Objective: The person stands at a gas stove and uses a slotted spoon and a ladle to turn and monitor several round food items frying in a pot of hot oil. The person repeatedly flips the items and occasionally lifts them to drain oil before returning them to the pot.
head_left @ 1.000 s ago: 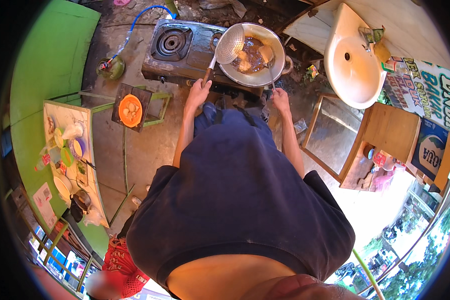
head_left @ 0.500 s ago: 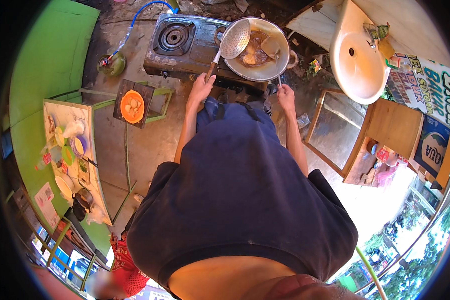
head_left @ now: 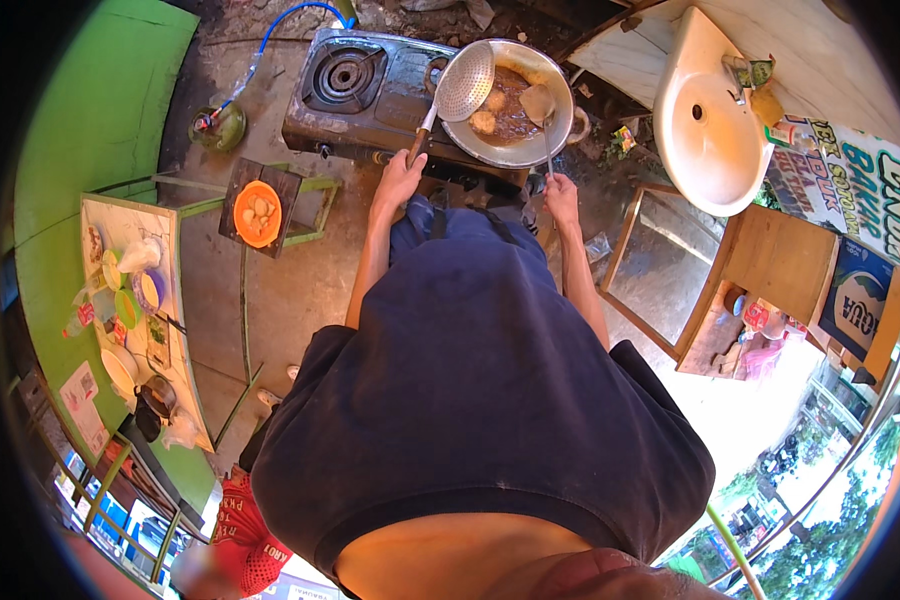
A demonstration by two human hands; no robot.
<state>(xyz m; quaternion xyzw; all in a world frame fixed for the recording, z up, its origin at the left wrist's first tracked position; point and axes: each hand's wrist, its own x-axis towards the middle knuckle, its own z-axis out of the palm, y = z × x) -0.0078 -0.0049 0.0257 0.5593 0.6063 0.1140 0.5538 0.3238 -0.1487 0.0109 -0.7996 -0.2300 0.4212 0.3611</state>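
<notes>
My left hand (head_left: 401, 180) is closed round the wooden handle of a round perforated skimmer (head_left: 465, 84), whose bowl hangs over the left side of a metal wok (head_left: 516, 153). In my right hand (head_left: 561, 197) is the thin handle of a metal spatula (head_left: 537, 103); its blade is over the right part of the wok. Brown, bubbling oil (head_left: 513, 122) fills the wok's bottom, with a few golden fried pieces (head_left: 483, 122) in it, beside the skimmer. The wok sits on the right burner of a two-burner gas stove (head_left: 395, 110).
To the left, an orange bowl (head_left: 257, 236) of pale pieces rests on a small stand. A green gas cylinder (head_left: 219, 128) with a blue hose stands left of the stove. A white washbasin (head_left: 670, 150) is at the right. Behind at lower left is a person in red (head_left: 242, 525).
The spatula blade has shifted slightly within the wok, and the fried pieces now lie apart, one nearer the skimmer. The whole view has shifted a little. Both hands keep their grips.
</notes>
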